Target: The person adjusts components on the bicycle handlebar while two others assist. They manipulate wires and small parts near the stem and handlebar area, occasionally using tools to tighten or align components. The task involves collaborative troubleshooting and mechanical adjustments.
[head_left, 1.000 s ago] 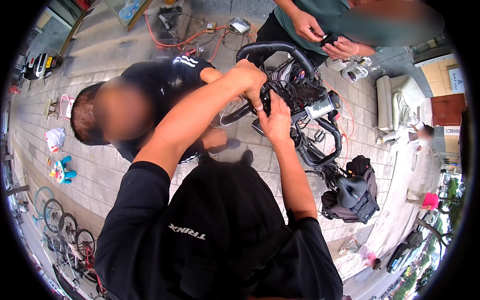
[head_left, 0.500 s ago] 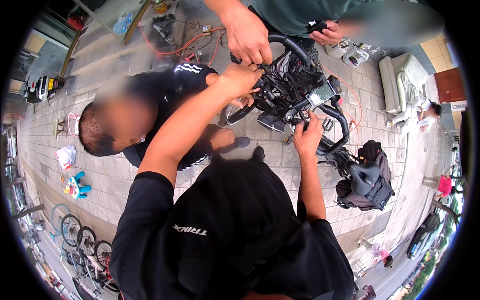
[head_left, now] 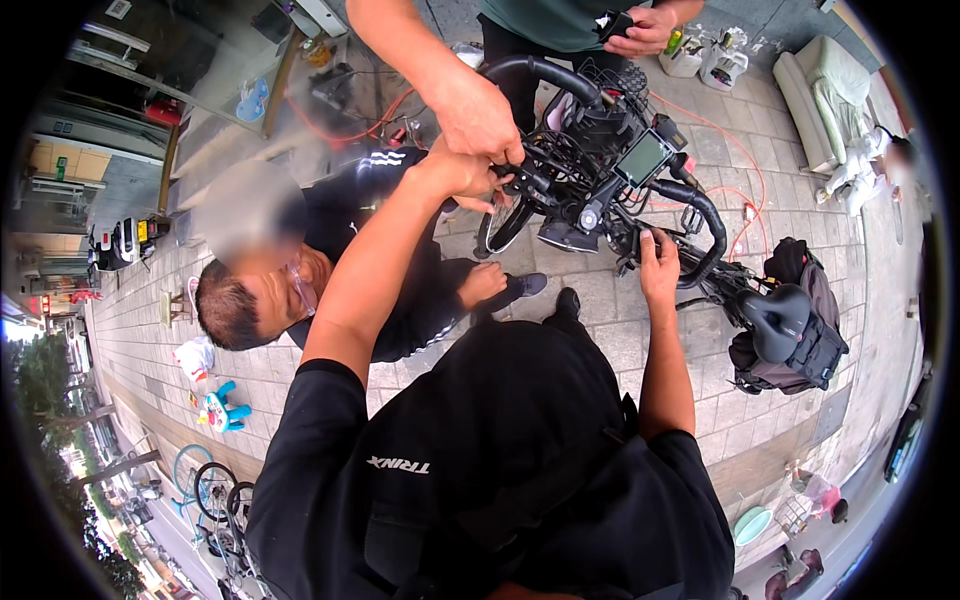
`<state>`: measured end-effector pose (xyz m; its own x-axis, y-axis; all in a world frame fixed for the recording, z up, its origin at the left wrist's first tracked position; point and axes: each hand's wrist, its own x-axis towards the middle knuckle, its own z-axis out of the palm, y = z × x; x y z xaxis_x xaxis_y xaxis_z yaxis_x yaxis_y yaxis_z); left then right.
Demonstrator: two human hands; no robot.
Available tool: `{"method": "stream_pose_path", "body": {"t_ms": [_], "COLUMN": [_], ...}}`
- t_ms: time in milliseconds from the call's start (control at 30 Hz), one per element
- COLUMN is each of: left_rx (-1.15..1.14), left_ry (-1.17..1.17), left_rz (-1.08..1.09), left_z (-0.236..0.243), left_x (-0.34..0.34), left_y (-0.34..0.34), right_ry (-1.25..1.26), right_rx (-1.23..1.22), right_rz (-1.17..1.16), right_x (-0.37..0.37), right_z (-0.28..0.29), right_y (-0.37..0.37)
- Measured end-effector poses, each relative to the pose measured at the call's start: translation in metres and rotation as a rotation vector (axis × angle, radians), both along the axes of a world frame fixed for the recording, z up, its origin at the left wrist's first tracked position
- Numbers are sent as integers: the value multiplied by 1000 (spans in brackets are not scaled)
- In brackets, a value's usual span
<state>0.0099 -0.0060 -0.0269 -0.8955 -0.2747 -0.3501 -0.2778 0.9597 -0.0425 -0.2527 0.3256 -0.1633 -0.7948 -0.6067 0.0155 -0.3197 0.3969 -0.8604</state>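
The bicycle (head_left: 640,190) stands on the grey paving (head_left: 590,330) just ahead of the person, its front end in the middle of the view and the black saddle (head_left: 775,320) off to the right. It is a tall, narrow thing on two wheels, and the likeliest trouble is that it tips or swings: three people are pressing on it at once, and an uneven push at the handlebar (head_left: 700,225) could turn the front wheel (head_left: 500,225) into the crouching person (head_left: 330,270) below it.

The frame and bar are dark tube with a dull sheen, the bar curving down into a padded black grip. The saddle is smooth and rounded, and a soft black bag (head_left: 800,350) sags beside it.

The right hand (head_left: 658,262) is wrapped around the bar near the brake lever, fingers closed on it. The left hand (head_left: 455,175) is bunched against the parts at the bar's other end; whether it grips anything cannot be told, because another person's hand (head_left: 480,115) lies right on top of it. With fingers stacked so close among thin black cables (head_left: 545,170), a pinch or a snagged cable seems a fair risk.

A small flat screen (head_left: 643,157) sits on the bar, glassy and hard-edged, easy to knock. An orange cord (head_left: 715,125) trails loosely across the pavers behind, a possible trip.
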Motion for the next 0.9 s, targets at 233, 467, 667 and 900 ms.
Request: {"method": "stream_pose_path", "body": {"t_ms": [233,467,667,900], "left_rx": [202,416,721,635], "left_ry": [449,477,830,1292], "left_rz": [-344,-345,192,602], "left_z": [19,-16,-27,-25], "left_x": [9,29,30,26], "left_y": [-11,-26,-16,53], "right_ry": [82,39,-28,-100], "right_rx": [-5,0,-24,-101], "right_rz": [12,21,18,-36], "right_x": [-7,0,-6,-12], "right_z": [-14,-3,-17,-16], "right_y": [3,-1,1,3]}}
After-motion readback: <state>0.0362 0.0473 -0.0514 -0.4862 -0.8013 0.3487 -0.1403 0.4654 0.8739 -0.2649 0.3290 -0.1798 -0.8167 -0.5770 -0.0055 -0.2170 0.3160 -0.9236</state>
